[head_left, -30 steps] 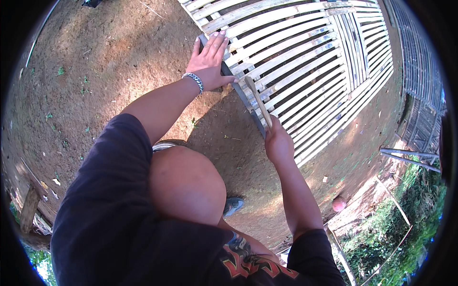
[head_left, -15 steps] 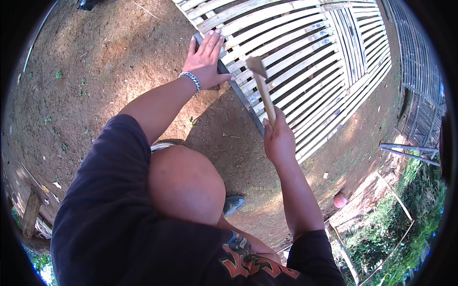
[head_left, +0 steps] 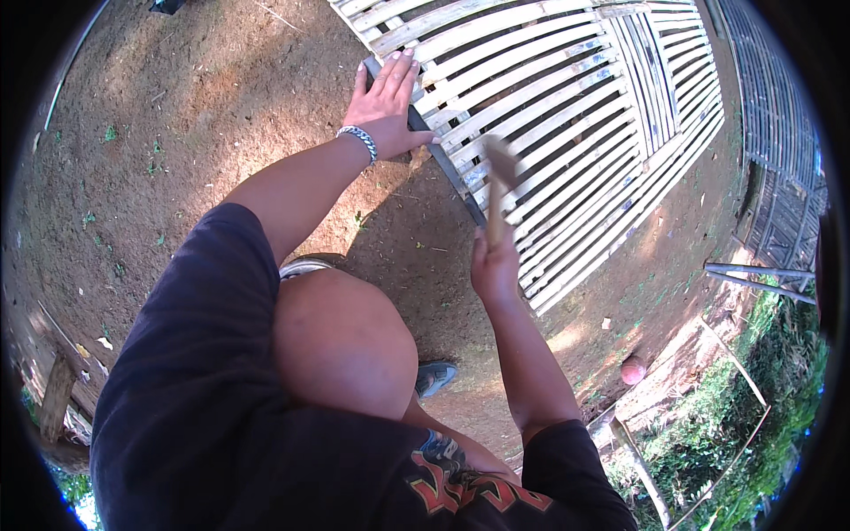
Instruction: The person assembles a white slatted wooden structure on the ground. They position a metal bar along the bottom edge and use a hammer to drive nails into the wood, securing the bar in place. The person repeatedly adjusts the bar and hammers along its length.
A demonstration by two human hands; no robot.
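With fingers stretched out and thumb apart, my left hand (head_left: 386,106) rests on the near left edge of a pale bamboo slat panel (head_left: 540,93). A dark strip (head_left: 454,177) runs along that edge, partly under the hand. My right hand (head_left: 497,265) is wrapped round the wooden handle of a hammer (head_left: 495,212). Its head is smeared by motion and appears over the slats, right of the dark strip; whether it touches them I cannot tell. A chain bracelet (head_left: 359,140) circles my left wrist.
Brown soil (head_left: 177,115) with small weeds surrounds the panel. A reddish ball (head_left: 632,370) lies at right, near green plants (head_left: 735,425) and thin poles. A bamboo fence (head_left: 779,115) stands at the far right. My bent knee (head_left: 345,341) is below my left arm.
My right hand has moved slightly left and nearer to me, and the hammer's head has swung right and toward me. My left hand stays almost in place on the edge.
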